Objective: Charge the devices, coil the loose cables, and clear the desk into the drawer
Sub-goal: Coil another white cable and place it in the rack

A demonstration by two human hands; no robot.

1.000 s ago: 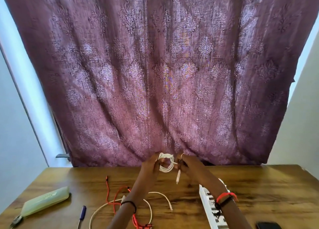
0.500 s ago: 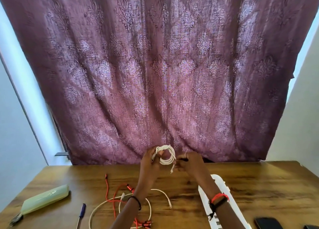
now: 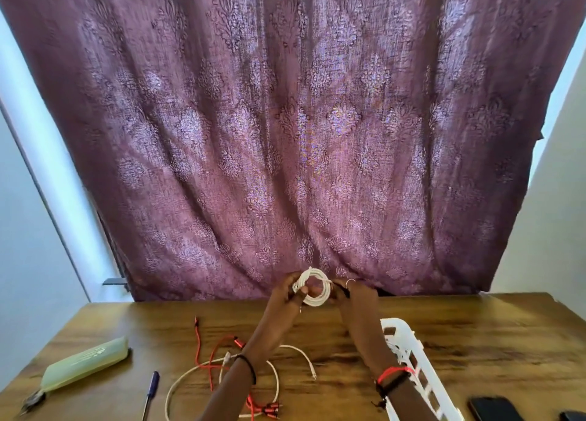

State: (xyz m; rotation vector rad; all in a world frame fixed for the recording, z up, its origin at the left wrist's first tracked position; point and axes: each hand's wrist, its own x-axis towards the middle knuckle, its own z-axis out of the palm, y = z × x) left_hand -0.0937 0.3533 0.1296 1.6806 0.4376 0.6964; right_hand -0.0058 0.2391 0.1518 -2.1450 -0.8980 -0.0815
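Holds a coil of white cord up between both hands, above the far edge of the worktop and in front of a purple patterned curtain. Grips the coil's left side with the left hand, fingers curled round the loops, one fingertip showing through the ring of cord. Pinches the coil's right side with the right hand, fingers pressed together on the loops. Carries a thin ring on one finger of that hand, a black band on the left wrist, and red and black threads on the right wrist.

Leaves the coil clear of the wood, standing upright and facing the camera, its loops lying close together.

Lower down, under and beside the left forearm: a white cable lying uncoiled in wide curves, crossed and tangled with a red cable, the red one's metal plugs near the front edge. Beside the right forearm and partly hidden by the wrist: a white strip running toward the front edge. Just right of it, at the front edge: a dark phone. At the left: a pale green pouch, with a small dark item at its near end, too blurred to name. Between pouch and cables: a blue pen.
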